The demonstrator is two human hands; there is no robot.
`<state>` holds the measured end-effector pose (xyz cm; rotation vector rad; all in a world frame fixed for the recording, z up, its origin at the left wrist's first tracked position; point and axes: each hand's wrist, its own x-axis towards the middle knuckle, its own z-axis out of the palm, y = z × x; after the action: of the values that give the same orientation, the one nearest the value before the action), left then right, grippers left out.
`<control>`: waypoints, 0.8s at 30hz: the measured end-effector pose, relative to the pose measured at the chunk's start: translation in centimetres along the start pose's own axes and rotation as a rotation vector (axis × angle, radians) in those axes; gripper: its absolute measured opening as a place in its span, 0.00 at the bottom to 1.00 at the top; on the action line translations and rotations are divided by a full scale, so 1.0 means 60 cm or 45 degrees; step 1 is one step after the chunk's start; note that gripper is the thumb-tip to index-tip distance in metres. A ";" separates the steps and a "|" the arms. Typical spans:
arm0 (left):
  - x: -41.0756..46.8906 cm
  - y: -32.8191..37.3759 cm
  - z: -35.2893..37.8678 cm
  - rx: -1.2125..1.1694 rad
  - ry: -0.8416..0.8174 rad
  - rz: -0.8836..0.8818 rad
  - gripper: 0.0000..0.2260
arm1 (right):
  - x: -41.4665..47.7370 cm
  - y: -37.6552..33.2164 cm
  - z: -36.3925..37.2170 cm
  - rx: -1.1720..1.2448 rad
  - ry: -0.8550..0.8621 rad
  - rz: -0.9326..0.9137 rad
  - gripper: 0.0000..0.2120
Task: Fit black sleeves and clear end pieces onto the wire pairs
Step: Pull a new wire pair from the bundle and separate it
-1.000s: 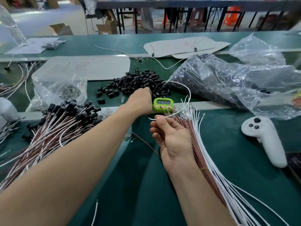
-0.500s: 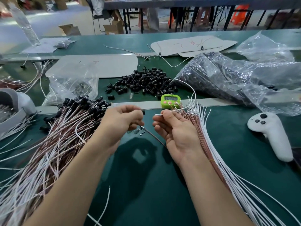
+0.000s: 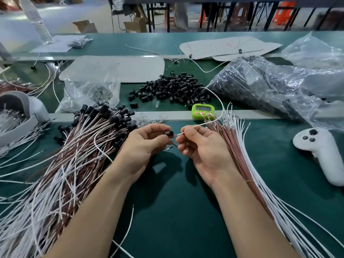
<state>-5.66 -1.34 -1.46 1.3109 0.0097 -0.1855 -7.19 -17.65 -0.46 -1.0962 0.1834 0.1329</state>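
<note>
My left hand [image 3: 147, 144] pinches a small black sleeve [image 3: 169, 133] between thumb and fingers. My right hand [image 3: 201, 146] pinches the tip of a white wire [image 3: 216, 120], which points at the sleeve's opening and loops up over the timer. A brown wire end [image 3: 173, 145] pokes out below my right fingers. Loose black sleeves [image 3: 171, 88] lie piled beyond the hands. A few clear end pieces [image 3: 149, 117] lie on the pale strip. Bare brown and white wire pairs [image 3: 247, 164] fan out at my right. Sleeved wire pairs [image 3: 78, 146] lie heaped at my left.
A green timer [image 3: 203, 111] stands behind my right hand. A white controller [image 3: 322, 151] lies at the right. Clear plastic bags [image 3: 270, 86] holding dark parts fill the back right, and another bag [image 3: 91, 90] sits back left. A grey and white device [image 3: 20, 112] stands far left.
My left hand reached to the black sleeve pile, drew back with a sleeve, and now holds it up to the white wire tip in my right hand.
</note>
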 end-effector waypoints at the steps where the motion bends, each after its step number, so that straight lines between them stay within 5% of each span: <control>1: 0.000 0.000 -0.002 0.000 -0.026 0.005 0.10 | 0.000 0.000 0.000 0.011 -0.011 -0.004 0.08; 24: 0.002 -0.010 -0.013 -0.007 -0.211 0.085 0.11 | -0.012 -0.001 -0.001 -0.056 -0.216 -0.239 0.12</control>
<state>-5.54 -0.76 -2.23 1.2854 -0.1735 -0.2365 -7.91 -17.75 -0.27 -1.1340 -0.0749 0.0619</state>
